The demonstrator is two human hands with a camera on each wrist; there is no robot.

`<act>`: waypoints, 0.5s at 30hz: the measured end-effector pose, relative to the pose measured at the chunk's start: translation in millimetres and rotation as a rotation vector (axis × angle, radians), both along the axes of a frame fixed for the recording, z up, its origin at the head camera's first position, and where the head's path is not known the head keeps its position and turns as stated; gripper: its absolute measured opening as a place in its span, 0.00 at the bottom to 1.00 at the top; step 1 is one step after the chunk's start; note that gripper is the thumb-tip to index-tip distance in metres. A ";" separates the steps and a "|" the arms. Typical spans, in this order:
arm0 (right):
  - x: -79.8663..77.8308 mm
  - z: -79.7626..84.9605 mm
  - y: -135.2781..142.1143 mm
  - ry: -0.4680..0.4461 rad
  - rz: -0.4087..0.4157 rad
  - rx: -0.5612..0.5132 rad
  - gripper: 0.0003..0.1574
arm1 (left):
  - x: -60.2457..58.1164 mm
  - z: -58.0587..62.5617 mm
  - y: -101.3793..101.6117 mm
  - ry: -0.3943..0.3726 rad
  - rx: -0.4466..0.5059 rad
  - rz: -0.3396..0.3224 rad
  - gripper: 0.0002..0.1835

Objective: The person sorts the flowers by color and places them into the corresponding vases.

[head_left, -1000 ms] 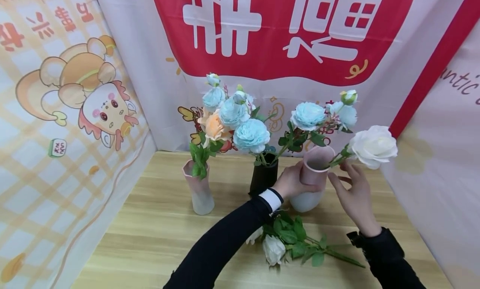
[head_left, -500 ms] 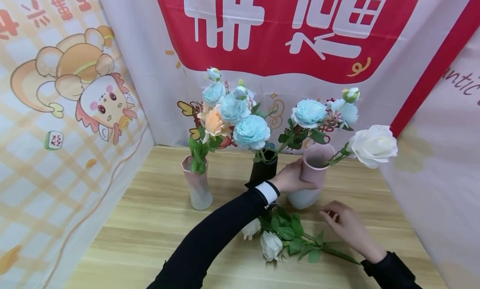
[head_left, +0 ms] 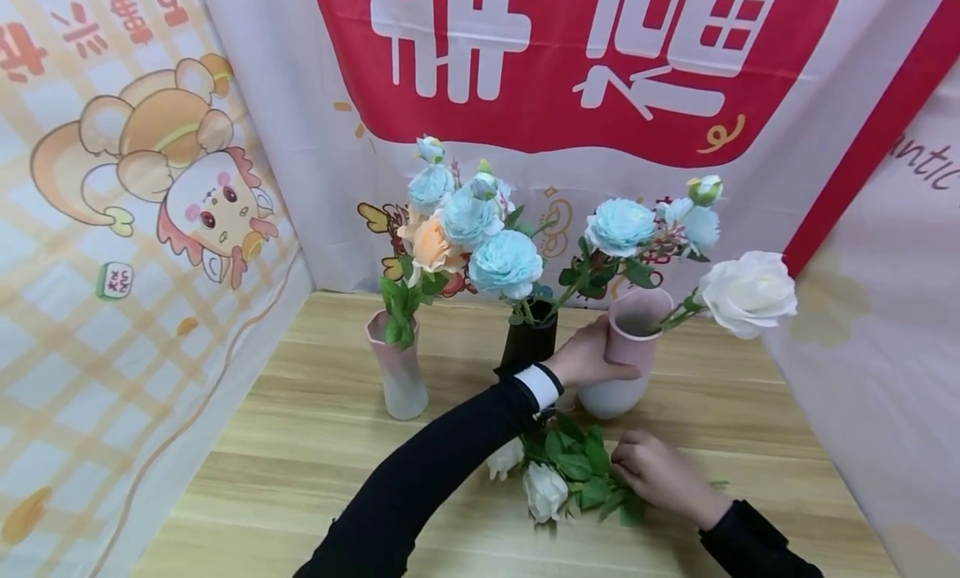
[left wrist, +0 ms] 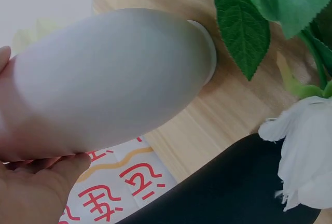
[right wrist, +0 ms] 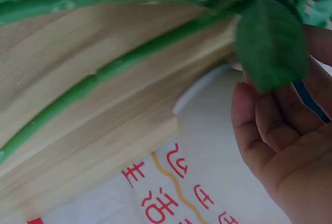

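Observation:
My left hand (head_left: 585, 357) grips the neck of a pink-and-white vase (head_left: 617, 391), fingers and thumb around it; the left wrist view shows its smooth pale body (left wrist: 114, 79). A large white rose (head_left: 750, 295) leans out of this vase to the right. In front of it, white roses (head_left: 546, 492) with green leaves lie on the table. My right hand (head_left: 663, 478) is at their stems, fingers curled, pinching by the leaves. In the right wrist view a leaf (right wrist: 272, 42) partly covers the pinch, and green stems (right wrist: 135, 53) run off left.
A black vase (head_left: 528, 341) with blue flowers (head_left: 506, 264) stands left of the held vase. Farther left, another pink-and-white vase (head_left: 405, 386) holds a peach flower (head_left: 433, 243) and blue ones. Printed cloths (head_left: 150, 311) wall the wooden table (head_left: 300, 445) at the back and sides.
My right hand has left the white rose in the vase, come down toward me and moved left onto the lying stems, its fingers closing there. My left hand keeps its grip on the vase.

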State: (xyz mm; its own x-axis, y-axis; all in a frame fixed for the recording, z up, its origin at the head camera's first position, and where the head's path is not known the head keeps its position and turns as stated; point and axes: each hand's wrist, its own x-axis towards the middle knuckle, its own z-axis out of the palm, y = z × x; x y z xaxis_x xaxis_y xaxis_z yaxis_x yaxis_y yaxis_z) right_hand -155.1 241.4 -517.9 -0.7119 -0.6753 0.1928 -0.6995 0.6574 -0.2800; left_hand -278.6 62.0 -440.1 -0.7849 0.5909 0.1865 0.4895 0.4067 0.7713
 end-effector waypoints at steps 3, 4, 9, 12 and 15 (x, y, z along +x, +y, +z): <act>-3.3 -7.2 0.9 -0.022 0.005 0.026 0.08 | -0.7 -4.1 2.3 -0.005 0.062 -0.005 0.48; -4.0 -8.9 0.7 -0.023 0.007 0.031 0.09 | -1.1 -5.5 3.4 -0.004 0.075 -0.004 0.49; -7.4 -11.9 -4.5 -0.008 0.006 0.091 0.12 | -5.1 -8.1 9.6 -0.002 0.072 0.046 0.56; -9.0 -11.1 -8.2 -0.001 -0.014 0.128 0.13 | -6.5 -6.3 11.8 -0.019 0.051 0.102 0.57; -8.8 -11.3 -10.0 0.014 -0.039 0.137 0.13 | -6.6 -6.6 12.9 -0.039 0.015 0.146 0.55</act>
State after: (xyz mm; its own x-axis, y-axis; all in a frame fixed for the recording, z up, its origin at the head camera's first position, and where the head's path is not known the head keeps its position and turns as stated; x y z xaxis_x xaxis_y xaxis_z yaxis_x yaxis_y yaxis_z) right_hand -163.9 231.4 -529.2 -0.7360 -0.6679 0.1104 -0.6758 0.7156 -0.1764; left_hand -285.2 74.9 -446.6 -0.8690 0.4675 0.1621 0.3955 0.4595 0.7952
